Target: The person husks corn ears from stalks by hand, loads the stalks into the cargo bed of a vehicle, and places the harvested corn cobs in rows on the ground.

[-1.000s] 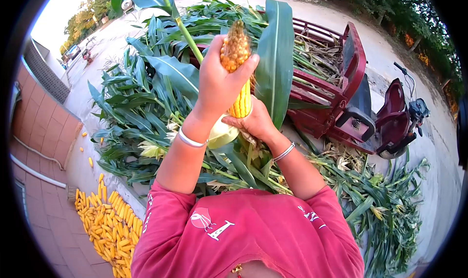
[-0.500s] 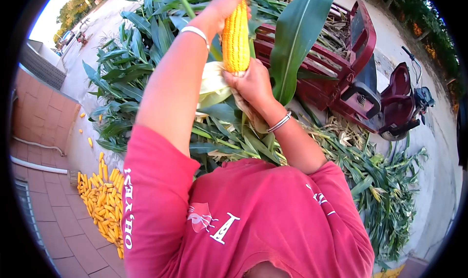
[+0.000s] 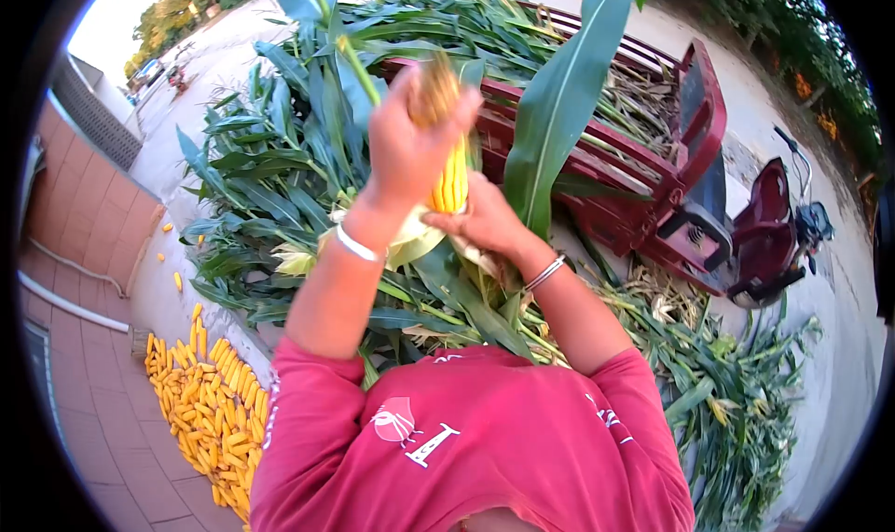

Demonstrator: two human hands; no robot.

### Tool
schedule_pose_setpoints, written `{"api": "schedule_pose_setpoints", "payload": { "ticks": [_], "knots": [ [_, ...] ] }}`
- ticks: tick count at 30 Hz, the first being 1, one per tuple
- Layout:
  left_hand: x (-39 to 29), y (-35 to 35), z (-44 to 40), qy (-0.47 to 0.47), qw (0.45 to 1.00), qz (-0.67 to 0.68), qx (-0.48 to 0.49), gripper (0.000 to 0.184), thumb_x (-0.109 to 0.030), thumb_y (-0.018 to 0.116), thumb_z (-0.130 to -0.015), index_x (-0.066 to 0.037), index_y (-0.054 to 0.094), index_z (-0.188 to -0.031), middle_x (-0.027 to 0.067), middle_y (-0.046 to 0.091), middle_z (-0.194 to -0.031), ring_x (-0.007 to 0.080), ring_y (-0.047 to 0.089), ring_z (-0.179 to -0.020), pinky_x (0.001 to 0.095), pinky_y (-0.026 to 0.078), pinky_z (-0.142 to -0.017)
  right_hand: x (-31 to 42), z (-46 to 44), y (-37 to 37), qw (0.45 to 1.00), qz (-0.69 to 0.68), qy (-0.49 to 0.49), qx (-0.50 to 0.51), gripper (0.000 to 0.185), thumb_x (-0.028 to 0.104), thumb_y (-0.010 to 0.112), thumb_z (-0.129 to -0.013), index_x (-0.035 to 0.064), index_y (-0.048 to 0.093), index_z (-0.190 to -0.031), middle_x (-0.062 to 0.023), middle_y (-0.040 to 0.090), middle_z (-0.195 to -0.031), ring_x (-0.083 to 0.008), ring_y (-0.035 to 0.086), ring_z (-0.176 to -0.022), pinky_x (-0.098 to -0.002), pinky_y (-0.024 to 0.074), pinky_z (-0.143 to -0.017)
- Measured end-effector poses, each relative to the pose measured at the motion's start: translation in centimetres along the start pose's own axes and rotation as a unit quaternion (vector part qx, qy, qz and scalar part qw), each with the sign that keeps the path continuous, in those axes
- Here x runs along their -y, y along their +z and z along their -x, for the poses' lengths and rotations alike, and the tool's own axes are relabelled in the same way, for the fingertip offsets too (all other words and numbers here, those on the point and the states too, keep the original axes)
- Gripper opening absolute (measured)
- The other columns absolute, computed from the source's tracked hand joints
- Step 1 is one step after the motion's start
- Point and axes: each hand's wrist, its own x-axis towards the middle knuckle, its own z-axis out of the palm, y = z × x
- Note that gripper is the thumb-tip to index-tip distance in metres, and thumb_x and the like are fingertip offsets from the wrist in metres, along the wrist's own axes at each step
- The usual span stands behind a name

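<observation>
An ear of corn [image 3: 451, 182] stands nearly upright before me, its yellow kernels bare. Wrapped round its upper part is my left hand [image 3: 408, 150], closed; the top of the ear is blurred. My right hand [image 3: 487, 217] grips the base of the same ear, fingers closed where the husk begins. Pale peeled husk [image 3: 417, 237] hangs at the base between my hands. Below and behind lie green corn stalks [image 3: 447, 294] with long leaves, and one broad leaf [image 3: 573, 94] rises beside my right hand.
A heap of husked corn ears [image 3: 210, 401] lies on the paving at left, near a tiled wall [image 3: 93, 196]. At right stands a dark red cargo tricycle [image 3: 653, 173] with stalks in its bed. More cut stalks [image 3: 736, 411] spread over the ground at lower right.
My left hand has come down from the tip of the ear and now wraps round its upper part. Both hands sit lower in view, my right still at the base.
</observation>
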Motion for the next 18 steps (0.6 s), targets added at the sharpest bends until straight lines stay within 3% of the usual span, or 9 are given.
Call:
{"api": "schedule_pose_setpoints", "payload": {
  "ticks": [3, 4, 6, 7, 9, 12, 15, 17, 18],
  "knots": [
    [-2.3, -1.4, 2.8, 0.183, 0.975, -0.087, 0.095, 0.03, -0.015, 0.078, -0.073, -0.002, 0.059, -0.092, 0.0077, 0.065, -0.082, 0.0163, 0.063, -0.07, 0.0294, 0.051, -0.066, 1.7, -1.4, 3.1, 0.985, -0.114, -0.128, 0.033, 0.072, 0.036, 0.08, -0.07, 0.0071, 0.047, -0.127, -0.0171, 0.053, -0.125, -0.0321, 0.05, -0.118, -0.0399, 0.0387, -0.1],
    [-2.4, -1.6, 3.1, 0.223, 0.957, -0.147, 0.115, 0.033, -0.015, 0.08, -0.071, -0.002, 0.058, -0.092, 0.0091, 0.065, -0.081, 0.0184, 0.063, -0.069, 0.0292, 0.051, -0.066, 0.9, -1.3, 4.8, 0.927, -0.354, -0.112, 0.043, 0.08, 0.036, 0.08, -0.069, 0.0067, 0.041, -0.133, -0.0176, 0.048, -0.131, -0.0323, 0.046, -0.122, -0.0393, 0.0354, -0.104],
    [-1.4, -2.9, 3.0, 0.207, 0.959, -0.168, 0.093, 0.033, -0.012, 0.08, -0.07, -0.003, 0.058, -0.093, 0.0106, 0.064, -0.08, 0.0237, 0.063, -0.068, 0.0299, 0.051, -0.066, -1.9, -2.1, 7.2, 0.812, -0.574, -0.085, 0.062, 0.088, 0.037, 0.08, -0.069, 0.0064, 0.035, -0.139, -0.0181, 0.043, -0.138, -0.0325, 0.042, -0.127, -0.0387, 0.0322, -0.108],
    [-0.6, -4.1, 2.8, 0.163, 0.969, -0.178, 0.048, 0.032, -0.011, 0.08, -0.07, -0.004, 0.058, -0.093, 0.0101, 0.064, -0.08, 0.0251, 0.063, -0.069, 0.0309, 0.051, -0.066, -3.8, -2.8, 8.1, 0.938, -0.334, -0.053, 0.081, 0.093, 0.036, 0.08, -0.069, 0.0051, 0.031, -0.142, -0.0192, 0.04, -0.14, -0.0327, 0.038, -0.13, -0.0386, 0.0305, -0.109],
    [1.1, -6.7, 2.2, 0.154, 0.954, -0.256, -0.013, 0.03, -0.009, 0.079, -0.07, -0.005, 0.058, -0.091, 0.0088, 0.063, -0.08, 0.027, 0.062, -0.07, 0.0331, 0.051, -0.065, -3.7, -2.8, 8.6, 0.999, -0.006, -0.012, 0.041, 0.099, 0.035, 0.081, -0.068, -0.0004, 0.027, -0.142, -0.0223, 0.037, -0.142, -0.033, 0.037, -0.132, -0.0393, 0.0309, -0.109],
    [2.3, -9.3, 2.6, 0.226, 0.914, -0.337, 0.016, 0.034, -0.014, 0.082, -0.067, -0.006, 0.058, -0.09, 0.0097, 0.062, -0.081, 0.0288, 0.061, -0.073, 0.0364, 0.051, -0.066, -5.6, 0.3, 9.2, 0.997, -0.015, 0.071, -0.017, 0.071, 0.031, 0.068, -0.084, -0.0001, 0.035, -0.139, -0.0194, 0.051, -0.131, -0.0295, 0.05, -0.122, -0.0366, 0.039, -0.102],
    [3.0, -9.0, 5.8, 0.215, 0.927, -0.294, 0.092, 0.033, -0.014, 0.08, -0.064, -0.007, 0.059, -0.088, 0.0104, 0.062, -0.082, 0.0295, 0.062, -0.076, 0.0378, 0.052, -0.068, -4.3, 1.4, 7.6, 0.85, -0.39, 0.343, 0.087, 0.045, 0.036, 0.041, -0.1, 0.0049, 0.046, -0.132, -0.0075, 0.063, -0.115, -0.0173, 0.061, -0.104, -0.0327, 0.0479, -0.09],
    [4.1, -7.5, 9.2, 0.228, 0.921, -0.237, 0.209, 0.027, -0.017, 0.072, -0.067, -0.008, 0.06, -0.089, 0.0073, 0.062, -0.086, 0.0272, 0.062, -0.081, 0.0365, 0.052, -0.073, -1.4, 2.6, 6.6, 0.849, -0.443, 0.269, 0.101, 0.045, 0.038, 0.04, -0.1, 0.0064, 0.048, -0.13, -0.0074, 0.063, -0.111, -0.0167, 0.064, -0.092, -0.0303, 0.0532, -0.079],
    [4.3, -6.7, 10.6, 0.237, 0.908, -0.215, 0.271, 0.025, -0.018, 0.07, -0.068, -0.009, 0.061, -0.091, 0.0055, 0.062, -0.088, 0.0255, 0.061, -0.087, 0.0357, 0.051, -0.076, -3.3, 2.6, 6.6, 0.752, -0.57, 0.289, 0.164, 0.04, 0.032, 0.043, -0.098, 0.0055, 0.051, -0.127, -0.0066, 0.063, -0.109, -0.0155, 0.065, -0.09, -0.0271, 0.054, -0.074]
  ]
}}
